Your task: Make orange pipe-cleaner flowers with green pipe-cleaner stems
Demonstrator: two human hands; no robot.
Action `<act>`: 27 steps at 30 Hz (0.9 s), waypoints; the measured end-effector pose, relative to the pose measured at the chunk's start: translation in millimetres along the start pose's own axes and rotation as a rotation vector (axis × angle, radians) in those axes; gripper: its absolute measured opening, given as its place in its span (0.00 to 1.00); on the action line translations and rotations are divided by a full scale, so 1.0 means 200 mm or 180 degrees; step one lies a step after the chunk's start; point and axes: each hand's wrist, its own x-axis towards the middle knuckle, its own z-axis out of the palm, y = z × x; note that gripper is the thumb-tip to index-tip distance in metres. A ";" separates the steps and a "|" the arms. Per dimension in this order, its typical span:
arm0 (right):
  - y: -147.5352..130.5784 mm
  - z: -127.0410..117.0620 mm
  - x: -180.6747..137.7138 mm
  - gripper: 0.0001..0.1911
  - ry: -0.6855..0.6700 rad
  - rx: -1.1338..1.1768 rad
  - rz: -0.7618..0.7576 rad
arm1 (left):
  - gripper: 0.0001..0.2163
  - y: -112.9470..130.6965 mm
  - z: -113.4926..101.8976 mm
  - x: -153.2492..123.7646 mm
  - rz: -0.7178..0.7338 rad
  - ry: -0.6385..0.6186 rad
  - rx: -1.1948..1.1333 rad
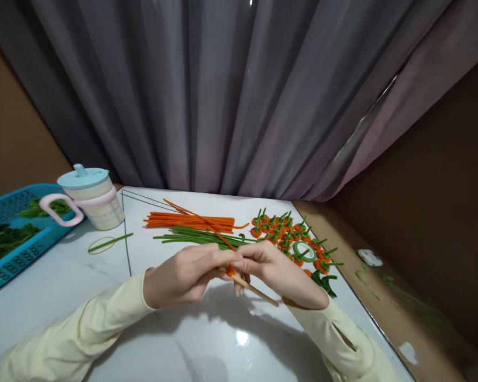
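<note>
My left hand grips a thin wooden stick that slants down to the right above the white table. Around the stick, near my fingertips, an orange pipe cleaner is coiled; its loose end rises up and left behind my fingers. The fingers of my right hand are pinched on the pipe cleaner beside the coil. Just beyond both hands lie a bundle of green pipe cleaners and a bundle of orange pipe cleaners.
Small orange pumpkin shapes with green stems cluster at the right, with a roll of green tape among them. A lidded cup and a blue basket stand left. Grey curtains hang behind the table.
</note>
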 end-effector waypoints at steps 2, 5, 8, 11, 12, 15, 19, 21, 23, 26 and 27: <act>0.00 0.00 0.00 0.16 -0.0114 0.0416 0.0178 | 0.15 -0.02 -0.01 0.00 0.0162 -0.0106 0.0175; 0.01 0.01 0.00 0.17 0.0055 0.0395 0.0196 | 0.13 -0.03 -0.01 -0.01 0.0145 -0.0149 0.0205; 0.01 0.02 0.00 0.18 0.0530 -0.0160 0.0020 | 0.08 -0.03 -0.01 0.00 -0.0127 -0.0109 0.0052; 0.00 0.04 -0.02 0.16 0.0891 -0.0628 -0.0211 | 0.07 0.00 -0.01 0.01 -0.0519 -0.0112 -0.0058; -0.01 0.04 -0.02 0.15 0.0972 -0.0748 -0.0261 | 0.08 0.01 -0.01 0.02 -0.0739 -0.0063 -0.0113; -0.01 0.05 -0.03 0.15 0.1164 -0.1089 -0.0393 | 0.10 0.03 -0.01 0.03 -0.1598 -0.0023 -0.0363; 0.00 0.08 -0.03 0.16 0.1512 -0.1468 -0.0733 | 0.21 0.07 -0.01 0.05 -0.2296 -0.0359 -0.0743; 0.02 0.09 -0.03 0.15 0.1673 -0.1660 -0.0961 | 0.21 0.08 0.00 0.06 -0.2536 -0.0347 -0.1094; 0.03 0.10 -0.03 0.14 0.1789 -0.1859 -0.1151 | 0.19 0.09 0.02 0.07 -0.2766 -0.0328 -0.1551; 0.06 0.12 -0.03 0.13 0.1896 -0.2126 -0.1232 | 0.17 0.09 0.05 0.06 -0.2955 -0.0211 -0.2008; 0.06 0.12 -0.03 0.12 0.1941 -0.2213 -0.1225 | 0.18 0.09 0.06 0.06 -0.2968 -0.0148 -0.2062</act>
